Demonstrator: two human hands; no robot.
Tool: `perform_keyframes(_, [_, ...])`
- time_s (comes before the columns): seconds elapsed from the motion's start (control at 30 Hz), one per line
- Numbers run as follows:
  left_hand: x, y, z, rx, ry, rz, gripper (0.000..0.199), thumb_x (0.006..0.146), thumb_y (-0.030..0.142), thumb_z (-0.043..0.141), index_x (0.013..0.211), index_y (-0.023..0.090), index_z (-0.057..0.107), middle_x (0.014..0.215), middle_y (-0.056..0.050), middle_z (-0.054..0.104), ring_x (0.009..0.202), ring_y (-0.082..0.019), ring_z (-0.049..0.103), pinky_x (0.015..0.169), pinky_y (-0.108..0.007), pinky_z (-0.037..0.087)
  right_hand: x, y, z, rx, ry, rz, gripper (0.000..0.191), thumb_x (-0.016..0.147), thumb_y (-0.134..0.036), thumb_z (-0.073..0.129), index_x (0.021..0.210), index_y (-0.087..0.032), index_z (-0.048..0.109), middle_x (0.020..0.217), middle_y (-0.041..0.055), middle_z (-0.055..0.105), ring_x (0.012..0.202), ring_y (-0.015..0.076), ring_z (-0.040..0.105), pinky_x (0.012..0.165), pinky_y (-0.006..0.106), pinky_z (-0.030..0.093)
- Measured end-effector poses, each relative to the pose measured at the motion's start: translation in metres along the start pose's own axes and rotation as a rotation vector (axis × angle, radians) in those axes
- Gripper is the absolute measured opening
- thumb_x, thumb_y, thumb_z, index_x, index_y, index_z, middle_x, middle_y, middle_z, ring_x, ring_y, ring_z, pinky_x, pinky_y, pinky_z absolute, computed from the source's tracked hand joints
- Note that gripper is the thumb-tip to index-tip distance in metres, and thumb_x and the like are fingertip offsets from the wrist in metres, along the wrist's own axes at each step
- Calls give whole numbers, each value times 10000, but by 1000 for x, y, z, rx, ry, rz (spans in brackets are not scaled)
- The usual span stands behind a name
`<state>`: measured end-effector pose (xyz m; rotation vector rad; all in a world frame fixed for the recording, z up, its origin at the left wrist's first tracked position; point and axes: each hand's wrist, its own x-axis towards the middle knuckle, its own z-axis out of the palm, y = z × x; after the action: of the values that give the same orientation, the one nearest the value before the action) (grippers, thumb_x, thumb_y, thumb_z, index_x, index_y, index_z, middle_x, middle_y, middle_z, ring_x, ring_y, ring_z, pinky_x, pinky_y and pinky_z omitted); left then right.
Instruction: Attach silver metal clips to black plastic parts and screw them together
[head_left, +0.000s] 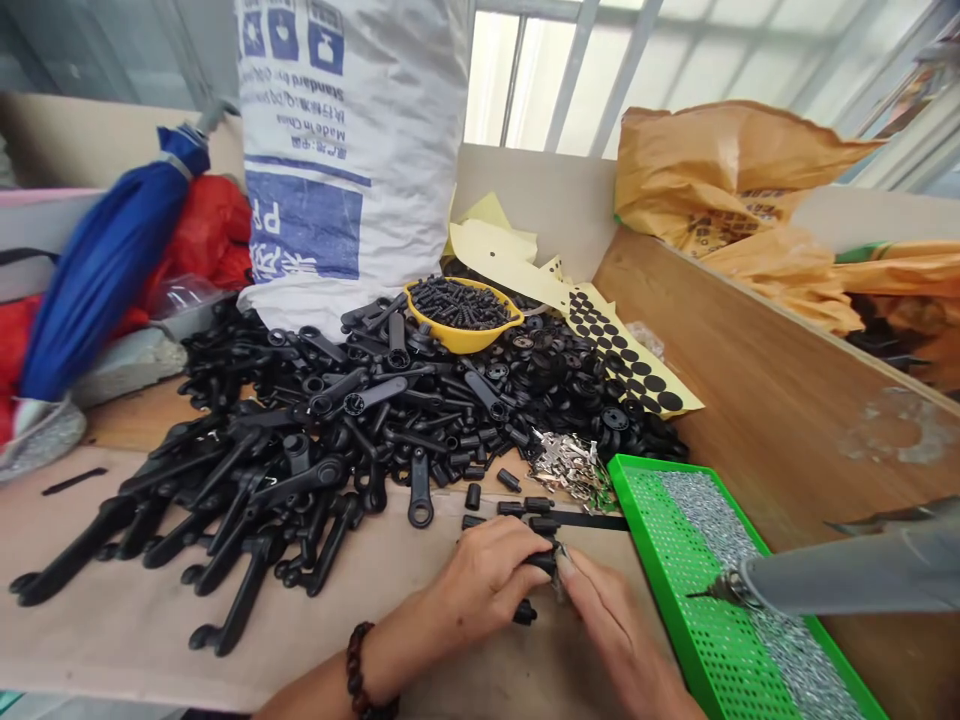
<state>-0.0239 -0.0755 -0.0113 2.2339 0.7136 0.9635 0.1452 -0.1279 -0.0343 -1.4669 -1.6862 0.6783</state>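
Fingers of my left hand [480, 575] are closed round a short black plastic cylinder [541, 562], low and right of the middle. My right hand [611, 625] meets it from the other side, thumb and fingers pinched together at the cylinder's end. A small shiny bit shows between the fingertips, too covered to make out. Several similar black cylinders [510, 481] lie just beyond the hands, and another [525, 611] is partly hidden beneath them. A pile of small silvery metal pieces [574, 468] lies a little farther back.
To the right, a green perforated tray [660, 555] holds many screws, with an electric screwdriver [840, 570] above it. Black crank handles [247, 500] are heaped left. Behind are a yellow bowl [469, 341] of small black parts, yellow sticker sheets [675, 400] and a white sack [397, 120].
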Motion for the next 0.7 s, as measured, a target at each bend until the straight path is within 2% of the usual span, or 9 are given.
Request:
perform_keyframes(0.1, [-1,-1,2,84,1,98,252,930,201,412,972,90,635,871,-130,674,822,-218,612,747,-328,520,-2,5,4,61,-17,93,510,945,-559,262,841,-211,621,772,59,649,696,202,609,571,281,500])
perform_keyframes(0.2, [-1,0,2,67,14,79,246,924,190,422,979,86,638,876,-131,678,831,-218,615,765,-328,515,2,4,2,69,-45,81,469,952,-528,279,845,-210,606,806,65,655,735,200,617,615,278,509])
perform_keyframes(0.27, [0,0,1,-22,22,-13,229,906,183,458,982,91,653,888,-123,687,832,-209,624,765,-306,512,6,0,-1,25,-77,13,395,963,-455,309,782,-215,566,733,46,629,687,186,606,624,275,499])
perform_keyframes(0.4, [2,0,0,-260,4,-240,201,837,173,539,930,108,705,845,-89,702,772,-185,629,724,-264,490,13,-7,-6,-153,-66,-243,308,971,-258,302,713,-221,466,604,-5,547,519,136,540,503,240,424])
perform_keyframes(0.53, [3,-3,2,-480,-18,-433,220,761,198,581,901,116,730,803,-63,692,722,-173,597,668,-252,450,17,-6,-7,-271,-2,-442,253,956,-168,313,744,-222,439,616,-13,520,525,127,518,499,229,402])
perform_keyframes(0.63, [3,-6,5,-661,-58,-577,248,728,233,589,894,115,731,724,-35,656,624,-138,540,572,-222,408,20,-4,-9,-339,15,-513,225,953,-167,326,758,-221,423,638,-7,512,555,139,507,523,249,400])
perform_keyframes(0.7, [3,-7,6,-727,-72,-620,261,726,253,594,899,112,729,683,-22,630,581,-121,506,533,-210,381,22,-2,-11,-383,7,-546,202,947,-164,339,775,-218,429,661,5,524,585,154,516,555,273,410])
